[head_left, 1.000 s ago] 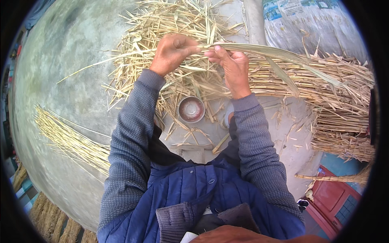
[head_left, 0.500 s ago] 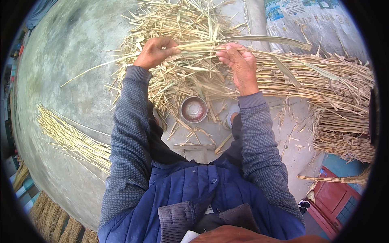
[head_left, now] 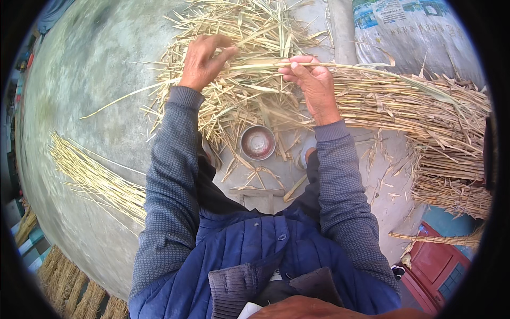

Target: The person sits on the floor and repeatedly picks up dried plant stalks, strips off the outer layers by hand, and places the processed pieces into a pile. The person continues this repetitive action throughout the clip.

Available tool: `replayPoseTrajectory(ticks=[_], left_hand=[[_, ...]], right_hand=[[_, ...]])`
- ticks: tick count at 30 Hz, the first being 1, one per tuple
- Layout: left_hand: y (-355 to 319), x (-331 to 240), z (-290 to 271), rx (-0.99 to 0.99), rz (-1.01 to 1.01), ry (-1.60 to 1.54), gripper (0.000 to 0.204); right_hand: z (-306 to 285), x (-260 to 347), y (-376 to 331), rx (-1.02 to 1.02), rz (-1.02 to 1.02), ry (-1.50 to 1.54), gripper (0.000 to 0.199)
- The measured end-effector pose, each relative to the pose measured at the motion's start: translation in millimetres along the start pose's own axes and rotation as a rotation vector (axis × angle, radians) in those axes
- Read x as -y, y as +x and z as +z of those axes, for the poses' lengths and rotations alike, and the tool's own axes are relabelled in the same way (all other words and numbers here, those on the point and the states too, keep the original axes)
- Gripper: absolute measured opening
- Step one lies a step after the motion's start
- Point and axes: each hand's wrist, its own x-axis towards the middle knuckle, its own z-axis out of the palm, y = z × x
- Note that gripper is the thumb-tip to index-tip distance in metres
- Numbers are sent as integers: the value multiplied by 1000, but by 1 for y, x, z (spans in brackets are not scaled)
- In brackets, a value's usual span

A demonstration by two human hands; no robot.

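Observation:
My right hand (head_left: 314, 85) pinches a dry stalk (head_left: 361, 67) between thumb and fingers. The stalk runs out to the right, with a long pale green leaf (head_left: 431, 89) trailing toward its far end. To the left, my left hand (head_left: 204, 61) hovers over a heap of stripped dry leaves (head_left: 234, 111), thumb and fingers apart, and I see nothing held in it. Pale leaf strips lie between the two hands, above the heap. A small round metal bowl (head_left: 258, 143) with a reddish inside sits on the floor between my feet.
A thick stack of leafy dry stalks (head_left: 382, 106) lies at the right, below a white woven sack (head_left: 419, 42). A bundle of thin bare stalks (head_left: 95, 178) rests on the concrete floor (head_left: 90, 111) at the left. A red door-like panel (head_left: 435, 260) shows at lower right.
My left hand has risen slightly and its fingers have parted. The broad leaves that stuck out beside my right hand no longer show there; the stalk stays in its pinch.

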Motion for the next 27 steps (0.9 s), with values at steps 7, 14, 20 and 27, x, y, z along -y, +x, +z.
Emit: replayPoseTrajectory(ticks=[7,14,20,27], left_hand=[[1,-31,9,325,-21,-4,23],[-5,-10,-19,456,-265,-147,29],[-8,-39,31,276,-203,-361,31],[-4,-44,20,236,-405,-511,19]], right_hand=[[1,-1,1,-116,68,-56,28],[-12,13,-1,-186,18,-12,31],[5,6,-2,-120,33,-56,26],[2,4,-3,-99,16,-39,23]])
